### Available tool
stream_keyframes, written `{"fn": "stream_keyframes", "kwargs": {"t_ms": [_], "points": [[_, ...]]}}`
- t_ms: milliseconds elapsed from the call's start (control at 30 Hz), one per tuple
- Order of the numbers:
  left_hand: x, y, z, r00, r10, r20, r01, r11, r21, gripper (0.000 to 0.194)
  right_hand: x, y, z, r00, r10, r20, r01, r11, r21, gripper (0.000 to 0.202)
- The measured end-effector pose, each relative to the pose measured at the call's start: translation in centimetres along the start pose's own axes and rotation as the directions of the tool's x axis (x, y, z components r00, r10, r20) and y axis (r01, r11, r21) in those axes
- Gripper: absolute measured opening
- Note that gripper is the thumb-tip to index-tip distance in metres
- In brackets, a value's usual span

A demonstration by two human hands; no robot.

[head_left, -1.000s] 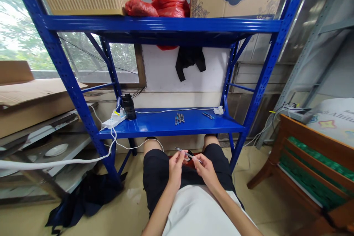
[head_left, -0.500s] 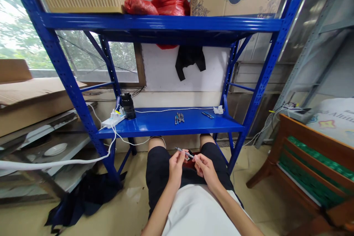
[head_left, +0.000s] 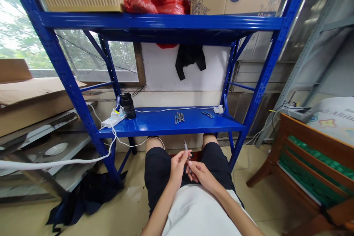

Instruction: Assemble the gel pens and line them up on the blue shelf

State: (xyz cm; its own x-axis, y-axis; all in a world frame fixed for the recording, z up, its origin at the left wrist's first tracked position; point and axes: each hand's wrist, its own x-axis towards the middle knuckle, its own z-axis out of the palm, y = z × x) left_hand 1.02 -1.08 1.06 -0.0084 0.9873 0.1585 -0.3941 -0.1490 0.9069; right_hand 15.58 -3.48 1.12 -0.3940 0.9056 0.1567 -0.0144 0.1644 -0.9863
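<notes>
Over my lap, a slim grey pen (head_left: 186, 145) stands nearly upright with its tip pointing away from me. My left hand (head_left: 178, 163) is closed around its middle. At the pen's lower end, the fingers of my right hand (head_left: 199, 172) pinch it and partly hide it. A small dark piece (head_left: 191, 153) shows beside the left fingertips; its kind is not clear. Several pens or pen parts (head_left: 179, 118) lie in a row on the blue shelf (head_left: 155, 121). Farther right on it, two blue-and-black pens (head_left: 208, 114) rest side by side.
A black bottle (head_left: 128, 106) and a white power strip (head_left: 113, 119) with cables stand at the shelf's left end. Crumpled white paper or plastic (head_left: 218, 109) sits at its right end. A wooden chair (head_left: 309, 147) is to my right. Cardboard boxes and red bags fill the upper shelf.
The pen has turned from lying nearly level to pointing upward and away. My right hand has moved left and down, closer to my left hand.
</notes>
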Motion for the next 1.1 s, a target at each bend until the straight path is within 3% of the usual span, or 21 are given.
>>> {"fn": "stream_keyframes", "kwargs": {"t_ms": [233, 533, 1100], "points": [[-0.48, 0.26, 0.33, 0.990, -0.070, 0.120, 0.065, 0.997, 0.043, 0.060, -0.07, -0.32, 0.10, 0.999, -0.021, -0.027, 0.021, 1.000, 0.019, 0.068], [-0.31, 0.38, -0.07, 0.995, 0.017, 0.100, -0.027, 0.995, 0.096, 0.050, -0.16, -0.60, 0.44, 1.000, -0.017, -0.010, 0.018, 1.000, 0.020, 0.062], [-0.14, 0.10, 0.00, 0.994, -0.009, 0.105, 0.006, 1.000, 0.026, 0.052, 0.00, 0.04, 0.00, 0.998, 0.008, -0.067, -0.008, 1.000, 0.001, 0.062]]}}
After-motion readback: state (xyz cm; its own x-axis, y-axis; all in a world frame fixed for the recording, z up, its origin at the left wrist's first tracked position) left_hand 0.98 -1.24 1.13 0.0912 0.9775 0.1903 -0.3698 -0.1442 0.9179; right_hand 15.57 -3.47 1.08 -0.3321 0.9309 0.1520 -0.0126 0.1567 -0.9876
